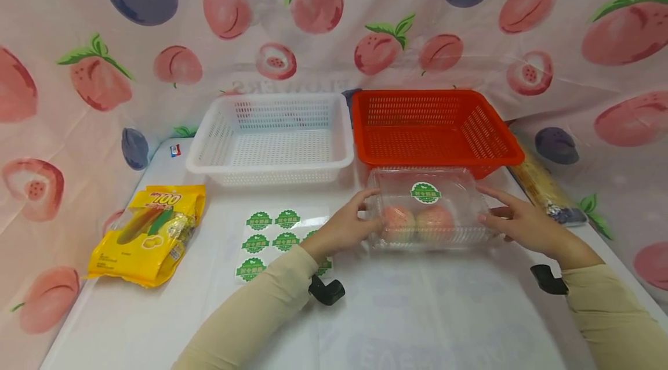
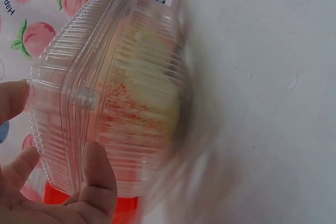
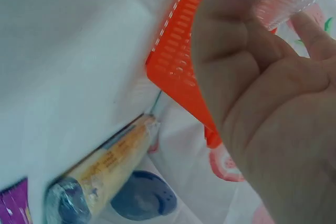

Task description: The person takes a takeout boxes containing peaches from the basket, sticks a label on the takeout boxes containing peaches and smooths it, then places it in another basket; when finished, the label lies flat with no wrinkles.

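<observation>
A clear plastic clamshell box [image 1: 459, 191] sits closed in front of the red basket, with a round green sticker [image 1: 425, 192] on its lid. Inside lie two red-and-yellow round fruits [image 1: 435, 223]. My left hand [image 1: 347, 225] grips the box's left end, its thumb [image 2: 98, 174] at the rim seam and its fingers on the lid side. At the opposite end, my right hand [image 1: 522, 222] holds the box between thumb and fingers; in the right wrist view the palm [image 3: 283, 103] hides much of that contact.
Behind stand a white basket [image 1: 271, 171] and a red basket [image 1: 438, 159]. A sheet of green stickers [image 1: 313, 220] lies beside my left forearm. A yellow snack bag [image 1: 148, 236] is at the left, and a long wrapped package [image 1: 545, 184] along the right edge.
</observation>
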Tool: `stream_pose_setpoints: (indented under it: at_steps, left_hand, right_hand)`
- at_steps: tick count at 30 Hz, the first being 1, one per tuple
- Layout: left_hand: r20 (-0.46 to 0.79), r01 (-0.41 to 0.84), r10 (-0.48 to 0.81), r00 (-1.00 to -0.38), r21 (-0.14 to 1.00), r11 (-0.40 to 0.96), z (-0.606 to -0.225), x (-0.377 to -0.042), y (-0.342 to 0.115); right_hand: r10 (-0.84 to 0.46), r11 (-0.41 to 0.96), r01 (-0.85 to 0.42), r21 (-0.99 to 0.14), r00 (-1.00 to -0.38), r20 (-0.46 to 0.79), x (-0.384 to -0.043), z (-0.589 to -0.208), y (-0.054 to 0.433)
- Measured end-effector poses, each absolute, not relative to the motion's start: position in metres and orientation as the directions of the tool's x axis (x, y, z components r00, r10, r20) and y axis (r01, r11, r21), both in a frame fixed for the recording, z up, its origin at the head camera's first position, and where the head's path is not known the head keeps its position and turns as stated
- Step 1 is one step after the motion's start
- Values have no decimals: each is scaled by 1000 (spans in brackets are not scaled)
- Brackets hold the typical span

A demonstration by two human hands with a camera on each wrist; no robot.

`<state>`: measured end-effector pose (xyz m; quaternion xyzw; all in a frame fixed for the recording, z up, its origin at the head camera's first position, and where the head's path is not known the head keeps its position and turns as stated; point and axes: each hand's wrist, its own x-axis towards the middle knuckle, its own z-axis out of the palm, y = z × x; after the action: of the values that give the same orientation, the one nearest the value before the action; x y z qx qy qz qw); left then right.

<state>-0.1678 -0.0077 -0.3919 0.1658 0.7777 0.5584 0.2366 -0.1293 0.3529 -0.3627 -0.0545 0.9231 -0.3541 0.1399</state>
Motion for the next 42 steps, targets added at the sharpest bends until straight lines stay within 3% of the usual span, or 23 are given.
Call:
stream_pose_setpoints:
  at_steps: [9, 17, 21, 29, 37, 42]
  left_hand:
    - [-132, 82, 566, -814, 938, 337, -364, -159, -14]
    - [-40, 207, 597, -801, 918, 339, -317, -160, -14]
    - [5, 252, 600, -800, 911, 327, -301, -172, -8]
    - [59, 262, 540, -840, 915, 307, -283, -209, 9]
    - [82, 222, 401, -912, 922, 317, -287, -251, 33]
    - [65, 182, 357, -932, 935, 304, -294, -266, 38]
  right_hand:
    - [-212, 721, 1, -693, -952, -222, -105, -335, 353]
    - [-149, 719, -30, -695, -982, -112, -96, -300, 357]
    - [-132, 706, -58, -706, -990, -50, -108, -286, 360]
    - [-75, 711, -12, -703, -995, -59, -148, -263, 367]
    - [14, 713, 28, -700, -1000, -26, -190, -262, 367]
    - [35, 675, -17, -737, -998, 55, -212, -268, 362]
